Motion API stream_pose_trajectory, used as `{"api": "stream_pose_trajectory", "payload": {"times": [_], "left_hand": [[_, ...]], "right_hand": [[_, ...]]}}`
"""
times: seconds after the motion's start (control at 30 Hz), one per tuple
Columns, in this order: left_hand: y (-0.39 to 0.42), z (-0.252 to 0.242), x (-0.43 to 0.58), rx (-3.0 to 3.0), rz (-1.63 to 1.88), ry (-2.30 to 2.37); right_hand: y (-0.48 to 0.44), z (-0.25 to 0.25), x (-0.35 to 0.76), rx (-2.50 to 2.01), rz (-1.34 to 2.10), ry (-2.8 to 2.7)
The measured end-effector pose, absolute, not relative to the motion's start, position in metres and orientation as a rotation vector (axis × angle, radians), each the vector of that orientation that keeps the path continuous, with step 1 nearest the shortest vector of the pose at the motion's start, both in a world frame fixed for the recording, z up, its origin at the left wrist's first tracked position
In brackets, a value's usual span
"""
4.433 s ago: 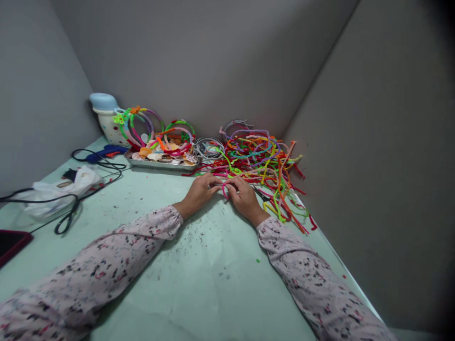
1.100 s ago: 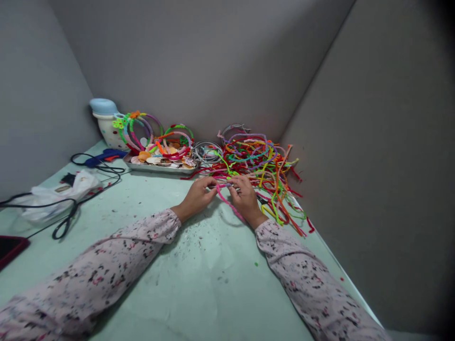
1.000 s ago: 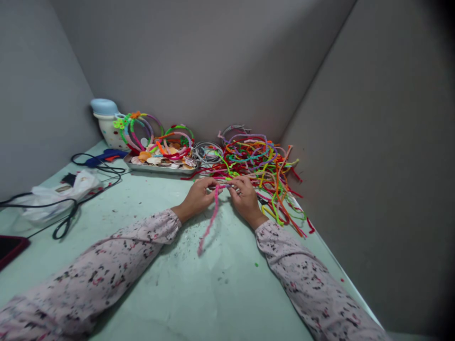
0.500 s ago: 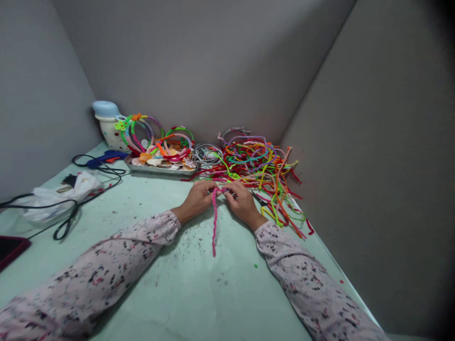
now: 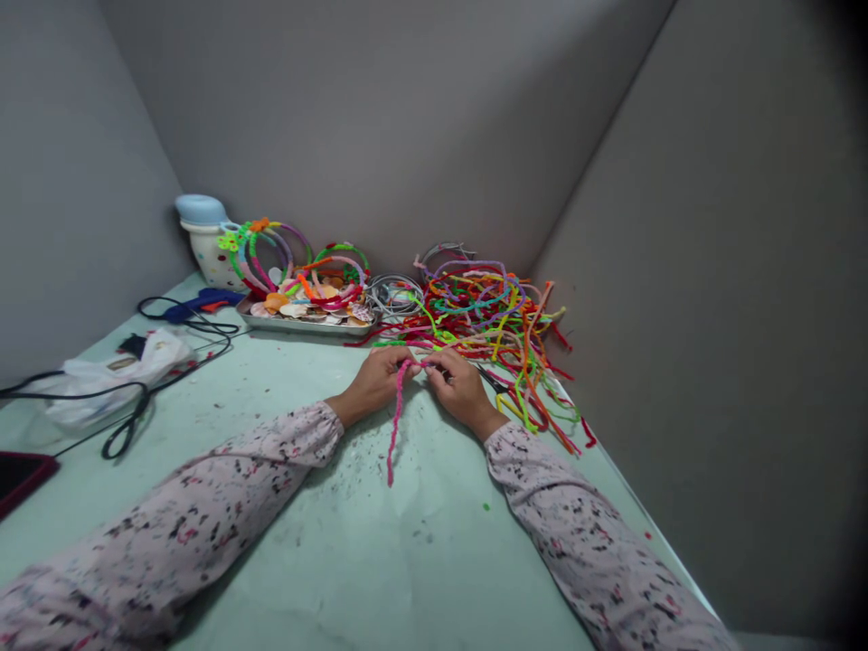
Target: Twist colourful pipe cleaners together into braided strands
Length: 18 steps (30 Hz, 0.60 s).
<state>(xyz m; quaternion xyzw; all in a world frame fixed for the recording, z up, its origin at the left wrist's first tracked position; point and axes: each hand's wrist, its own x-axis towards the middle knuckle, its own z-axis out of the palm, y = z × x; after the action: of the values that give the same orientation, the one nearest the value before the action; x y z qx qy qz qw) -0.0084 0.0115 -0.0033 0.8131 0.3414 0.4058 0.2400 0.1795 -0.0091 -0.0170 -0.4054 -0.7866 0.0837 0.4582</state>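
Note:
A pink pipe cleaner (image 5: 394,429) hangs down from between my hands, its free end dangling above the table. My left hand (image 5: 378,380) is closed in a pinch on it near the top. My right hand (image 5: 459,384) pinches the short stretch that runs across to the right; what else sits inside its fingertips is hidden. Just behind both hands lies a tangled heap of coloured pipe cleaners (image 5: 485,303). Beside my right hand rest dark-bladed scissors (image 5: 495,380), partly under the heap.
A metal tray (image 5: 312,327) holds shell-like discs and several fuzzy coloured rings. Coiled grey wire (image 5: 397,296) lies beside it. Left of these stand a blue-lidded container (image 5: 210,249), a black cable (image 5: 146,398), a white plastic bag (image 5: 101,384) and a dark red-edged device (image 5: 27,475).
The hanging end of the pink pipe cleaner has swung to the left. Both hands stay nearly in place, still pinching it.

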Motion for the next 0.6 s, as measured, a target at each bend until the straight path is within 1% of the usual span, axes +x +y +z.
{"api": "stream_pose_trajectory", "payload": {"times": [0.33, 0.6], "left_hand": [[0.0098, -0.0031, -0.0068, 2.249, 1.14, 1.03], [0.0095, -0.0041, -0.009, 2.255, 1.193, 0.986]], "right_hand": [[-0.0095, -0.0184, 0.1794, -1.052, 0.238, -1.945], [-0.0098, -0.0177, 0.1792, -1.043, 0.271, -1.942]]}}
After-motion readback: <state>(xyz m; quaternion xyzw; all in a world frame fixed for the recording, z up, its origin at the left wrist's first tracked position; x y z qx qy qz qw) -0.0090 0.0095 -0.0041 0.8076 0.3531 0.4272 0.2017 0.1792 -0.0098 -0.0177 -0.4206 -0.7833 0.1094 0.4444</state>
